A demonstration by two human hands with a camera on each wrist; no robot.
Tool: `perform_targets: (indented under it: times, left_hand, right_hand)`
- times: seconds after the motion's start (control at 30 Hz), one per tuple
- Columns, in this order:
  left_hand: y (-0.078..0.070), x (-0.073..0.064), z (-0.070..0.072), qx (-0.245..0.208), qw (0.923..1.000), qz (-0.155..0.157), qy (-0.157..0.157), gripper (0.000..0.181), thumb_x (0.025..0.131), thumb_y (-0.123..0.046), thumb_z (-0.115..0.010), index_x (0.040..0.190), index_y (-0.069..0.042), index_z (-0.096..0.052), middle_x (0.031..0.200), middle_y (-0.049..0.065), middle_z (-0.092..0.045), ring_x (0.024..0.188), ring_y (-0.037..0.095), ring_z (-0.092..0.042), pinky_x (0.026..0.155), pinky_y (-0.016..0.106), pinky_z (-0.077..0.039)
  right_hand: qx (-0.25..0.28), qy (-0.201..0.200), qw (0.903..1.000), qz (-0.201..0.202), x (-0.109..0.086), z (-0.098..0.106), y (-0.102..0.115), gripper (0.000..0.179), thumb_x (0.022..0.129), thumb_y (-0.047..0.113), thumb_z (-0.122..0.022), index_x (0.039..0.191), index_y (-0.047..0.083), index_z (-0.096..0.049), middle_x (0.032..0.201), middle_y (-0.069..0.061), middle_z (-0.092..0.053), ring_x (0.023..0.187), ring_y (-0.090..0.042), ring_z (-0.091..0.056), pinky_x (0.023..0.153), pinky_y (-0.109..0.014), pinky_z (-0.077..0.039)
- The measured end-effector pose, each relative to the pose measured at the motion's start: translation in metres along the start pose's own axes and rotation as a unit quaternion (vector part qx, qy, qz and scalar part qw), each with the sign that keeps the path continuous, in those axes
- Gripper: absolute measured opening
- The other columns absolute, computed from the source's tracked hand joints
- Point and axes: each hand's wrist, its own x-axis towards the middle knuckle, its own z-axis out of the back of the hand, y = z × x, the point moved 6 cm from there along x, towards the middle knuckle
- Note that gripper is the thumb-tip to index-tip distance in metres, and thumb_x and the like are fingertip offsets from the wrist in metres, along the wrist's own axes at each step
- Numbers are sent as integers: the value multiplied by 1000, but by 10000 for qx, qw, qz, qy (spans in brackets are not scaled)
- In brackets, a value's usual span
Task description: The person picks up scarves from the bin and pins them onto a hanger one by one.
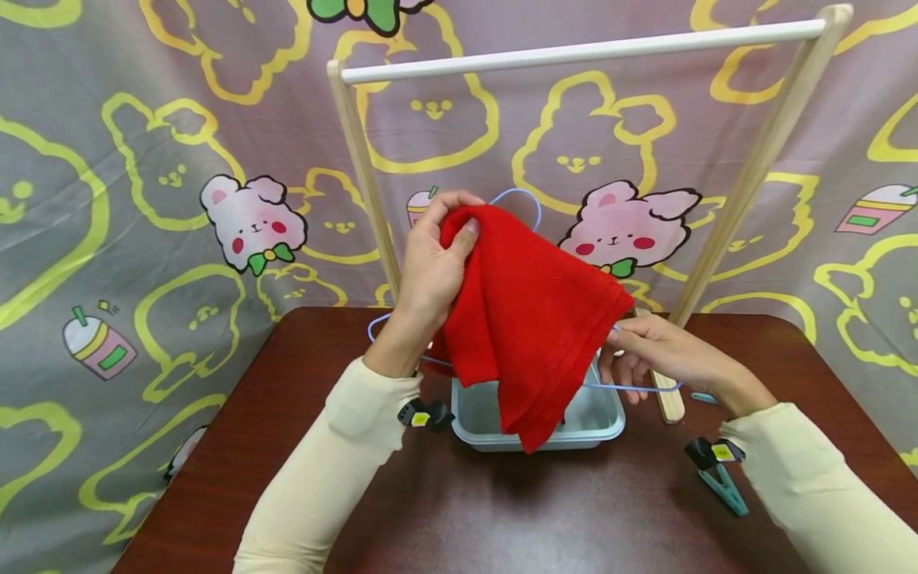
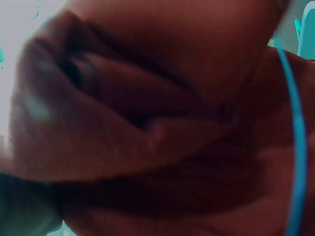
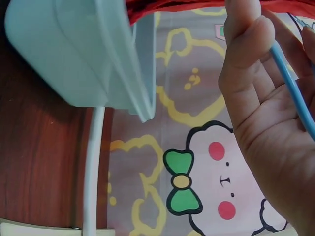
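Note:
A red cloth point(image 1: 534, 303) hangs in folds over a thin blue clothes hanger point(image 1: 634, 388), hiding most of it in the head view. My left hand point(image 1: 433, 267) grips the cloth's upper left part, thumb in front, beside the hanger's hook. At the cloth's right edge my right hand point(image 1: 663, 355) pinches the hanger between thumb and fingers. In the right wrist view the blue hanger rod point(image 3: 290, 83) runs from under the thumb across the palm. Dark, blurred folds and a strip of the hanger point(image 2: 298, 128) fill the left wrist view.
Beneath the cloth a pale blue-grey basin point(image 1: 473, 434) stands on the brown table point(image 1: 445, 510). Behind is a rack with a white rail point(image 1: 581, 52) and wooden posts. A teal clothes peg point(image 1: 724, 488) lies at the right. A patterned curtain point(image 1: 287, 143) hangs behind.

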Motion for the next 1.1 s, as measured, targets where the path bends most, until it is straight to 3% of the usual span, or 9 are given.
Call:
perform_targets:
  times: [0.2, 0.43, 0.63, 0.9, 1.03, 1.1]
  left_hand:
    - [8, -2, -3, -216, 9992, 238, 220, 22, 101, 10, -53, 121, 5, -62, 110, 2, -64, 98, 10, -62, 88, 20, -50]
    - [6, -5, -2, -295, 9986, 144, 416, 21, 100, 12, -53, 119, 7, -61, 109, 0, -64, 96, 10, -61, 87, 20, -50]
    - [1, -6, 2, -182, 9990, 100, 398, 21, 101, 10, -54, 119, 5, -62, 109, 1, -64, 96, 11, -61, 87, 21, -50]
    - [-5, -8, 1, -68, 9990, 181, 404, 22, 100, 10, -55, 119, 3, -64, 106, 0, -65, 95, 13, -62, 86, 22, -50]
    - [-3, -9, 2, 158, 9988, 290, 370, 22, 100, 8, -56, 119, 1, -64, 107, 1, -65, 93, 12, -62, 85, 21, -50]
    - [-2, -10, 3, 300, 9981, 379, 387, 21, 101, 7, -56, 119, 0, -65, 108, 3, -66, 93, 13, -61, 84, 22, -50]
  right_hand:
    - [25, -226, 9993, 308, -1, 7, 10, 38, 114, 8, -31, 109, -1, -67, 93, -13, -73, 59, -32, -71, 59, -40, -63]
    - [-199, -567, 9981, 128, -4, 13, 19, 37, 114, 12, -35, 107, 4, -70, 92, -9, -74, 59, -34, -71, 59, -41, -62]
    - [-421, -675, 9961, 377, -5, 19, 31, 38, 114, 8, -32, 104, -3, -67, 86, -10, -74, 58, -30, -71, 53, -39, -61]
    - [-916, -1006, 9907, -68, -2, 20, 35, 34, 114, 13, -39, 101, 15, -71, 78, -7, -74, 57, -27, -71, 49, -36, -57]
    - [-880, -1029, 9908, -40, -1, 19, 38, 36, 114, 13, -39, 103, 21, -72, 70, -7, -74, 56, -27, -71, 49, -35, -57]
    - [-769, -1061, 9914, 43, -2, 21, 42, 38, 114, 13, -37, 112, 24, -74, 70, -9, -74, 56, -29, -71, 50, -38, -59]
